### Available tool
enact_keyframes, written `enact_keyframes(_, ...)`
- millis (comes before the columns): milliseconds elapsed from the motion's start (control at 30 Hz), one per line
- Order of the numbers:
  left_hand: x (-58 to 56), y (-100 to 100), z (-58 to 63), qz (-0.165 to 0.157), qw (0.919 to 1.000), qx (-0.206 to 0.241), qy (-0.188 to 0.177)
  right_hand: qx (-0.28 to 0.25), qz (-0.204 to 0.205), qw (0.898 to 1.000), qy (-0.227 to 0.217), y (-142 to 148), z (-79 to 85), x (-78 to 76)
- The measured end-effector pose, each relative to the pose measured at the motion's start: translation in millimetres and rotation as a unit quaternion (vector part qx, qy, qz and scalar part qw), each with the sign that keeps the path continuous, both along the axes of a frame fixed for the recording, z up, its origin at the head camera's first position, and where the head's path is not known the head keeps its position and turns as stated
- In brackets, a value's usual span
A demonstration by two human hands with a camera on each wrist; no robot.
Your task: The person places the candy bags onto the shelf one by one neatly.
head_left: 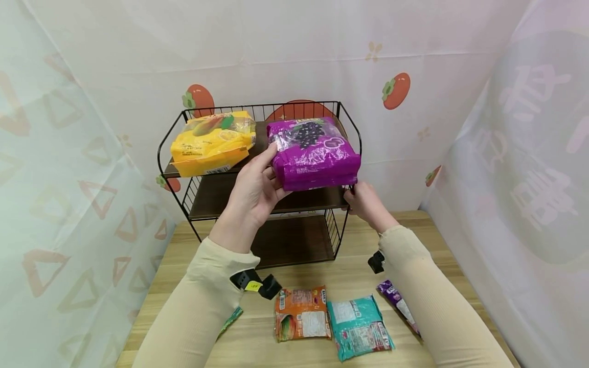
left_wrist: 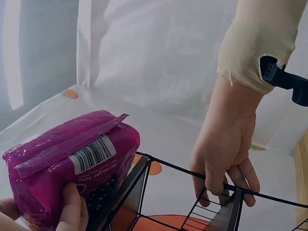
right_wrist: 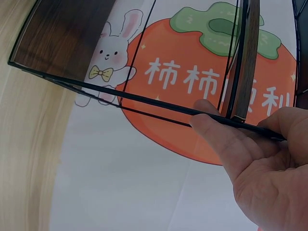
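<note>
My left hand (head_left: 255, 191) grips the left side of a purple snack bag (head_left: 317, 161) with dark berries printed on it. The bag lies at the right end of the top shelf, its front end jutting past the edge. In the left wrist view, fingers curl over the same purple bag (left_wrist: 86, 149) beside its barcode. My right hand (head_left: 368, 202) holds the right side of a black wire rack (head_left: 339, 240) at the middle shelf. The right wrist view shows that hand (right_wrist: 262, 166) with its fingers around the thin black rail (right_wrist: 159, 105).
A yellow mango-print bag (head_left: 213, 140) lies at the left of the top shelf. On the wooden table (head_left: 179, 266) in front are an orange bag (head_left: 302, 317), a teal bag (head_left: 361, 327), a purple-and-white packet (head_left: 398, 304) and a partly hidden green packet (head_left: 231, 321). Printed cloth walls surround the table.
</note>
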State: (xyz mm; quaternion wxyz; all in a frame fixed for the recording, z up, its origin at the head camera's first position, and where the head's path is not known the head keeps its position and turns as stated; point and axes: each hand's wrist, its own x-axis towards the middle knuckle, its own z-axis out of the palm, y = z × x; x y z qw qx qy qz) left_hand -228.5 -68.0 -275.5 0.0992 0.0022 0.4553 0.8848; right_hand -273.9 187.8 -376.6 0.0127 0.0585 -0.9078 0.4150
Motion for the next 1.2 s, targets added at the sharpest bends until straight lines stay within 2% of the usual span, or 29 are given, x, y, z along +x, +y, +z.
enact_keyframes(500, 2.3, -2, -6.6, 0.008, 0.9990, 0.020, 0.040, -0.013, 0.002, 1.000, -0.005, 0, 1.1, 1.2)
enact_keyframes(833, 13.3, -3, -5.8, 0.009, 0.9965, 0.033, 0.076, -0.016, 0.005, 1.000, -0.003, 0, 1.2, 2.1)
enact_keyframes(1000, 21.8, -1, -6.7, 0.012, 0.9931, 0.013, 0.116, -0.019, 0.010, 1.000, -0.001, -1, 0.8, 2.1)
enact_keyframes(1200, 27.5, 3, -14.2, 0.036, 0.9828, -0.005, 0.181, -0.007, 0.001, 1.000, 0.003, -1, 1.5, 1.4)
